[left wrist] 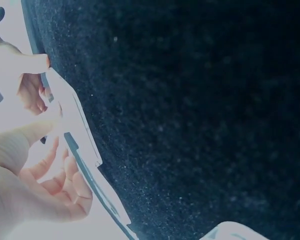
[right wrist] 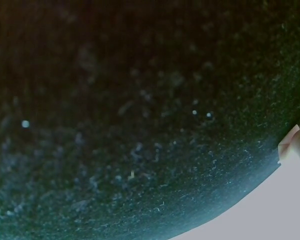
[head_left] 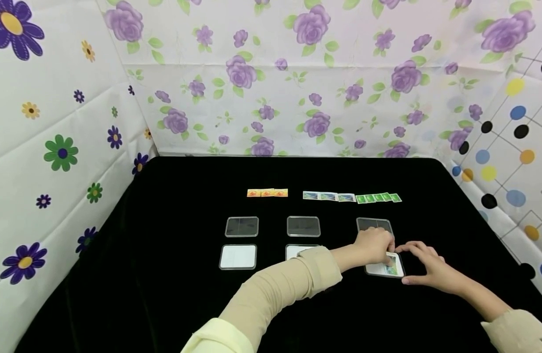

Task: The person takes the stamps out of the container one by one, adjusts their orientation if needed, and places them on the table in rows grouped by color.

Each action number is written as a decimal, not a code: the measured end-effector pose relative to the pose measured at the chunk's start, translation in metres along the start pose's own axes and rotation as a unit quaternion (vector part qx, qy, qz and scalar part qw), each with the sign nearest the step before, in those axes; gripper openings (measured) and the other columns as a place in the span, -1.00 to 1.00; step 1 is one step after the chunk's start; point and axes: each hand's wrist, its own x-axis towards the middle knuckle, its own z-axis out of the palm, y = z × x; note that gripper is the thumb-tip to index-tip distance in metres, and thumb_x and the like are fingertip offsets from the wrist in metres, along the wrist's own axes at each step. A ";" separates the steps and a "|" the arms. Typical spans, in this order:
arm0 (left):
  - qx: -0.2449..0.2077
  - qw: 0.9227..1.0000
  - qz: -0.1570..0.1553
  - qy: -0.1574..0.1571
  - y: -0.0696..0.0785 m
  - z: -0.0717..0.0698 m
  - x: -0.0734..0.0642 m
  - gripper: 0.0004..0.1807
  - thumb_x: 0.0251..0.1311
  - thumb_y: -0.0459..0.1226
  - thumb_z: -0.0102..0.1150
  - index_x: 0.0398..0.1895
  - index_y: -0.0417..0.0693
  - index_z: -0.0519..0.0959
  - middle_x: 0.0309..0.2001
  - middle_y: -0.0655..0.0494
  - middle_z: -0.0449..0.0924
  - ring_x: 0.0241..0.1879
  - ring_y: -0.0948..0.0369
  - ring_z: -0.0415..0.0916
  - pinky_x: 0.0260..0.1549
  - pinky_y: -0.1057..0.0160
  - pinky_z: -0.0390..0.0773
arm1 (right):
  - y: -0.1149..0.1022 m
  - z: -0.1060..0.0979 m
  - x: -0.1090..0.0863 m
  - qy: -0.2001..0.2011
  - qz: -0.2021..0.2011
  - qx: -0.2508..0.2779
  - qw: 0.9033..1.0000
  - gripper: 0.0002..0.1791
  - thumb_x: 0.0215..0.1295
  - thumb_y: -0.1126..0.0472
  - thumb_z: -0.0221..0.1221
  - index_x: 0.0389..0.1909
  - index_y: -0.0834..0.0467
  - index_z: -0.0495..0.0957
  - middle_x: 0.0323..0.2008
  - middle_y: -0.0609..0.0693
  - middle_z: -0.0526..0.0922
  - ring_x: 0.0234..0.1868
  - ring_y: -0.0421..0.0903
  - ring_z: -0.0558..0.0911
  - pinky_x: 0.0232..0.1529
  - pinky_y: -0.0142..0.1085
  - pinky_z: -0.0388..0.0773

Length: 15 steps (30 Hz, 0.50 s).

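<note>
Beige sleeves are seen nearest the camera, crossing a black velvet tablecloth [head_left: 165,294]; the left hand [head_left: 374,245] is laid over the far edge of a clear square plastic case holding a white card with a green picture [head_left: 385,268], its fingers curled down onto it; the right hand [head_left: 425,267] is set just beside the case's right edge, thumb and forefinger spread, tips touching it; the case thus lies between both hands, front right.
</note>
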 end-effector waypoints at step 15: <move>-0.069 0.995 0.060 -0.032 -0.003 0.002 0.001 -0.76 0.09 -0.41 0.23 -0.27 0.16 0.68 -0.48 0.35 0.52 -0.56 0.49 0.27 -0.57 0.60 0.21 | -0.001 0.000 0.000 0.005 -0.003 -0.025 1.000 -0.25 -0.07 0.12 0.43 0.13 0.31 0.33 0.11 0.28 0.30 -0.01 0.30 0.28 -0.27 0.17 0.26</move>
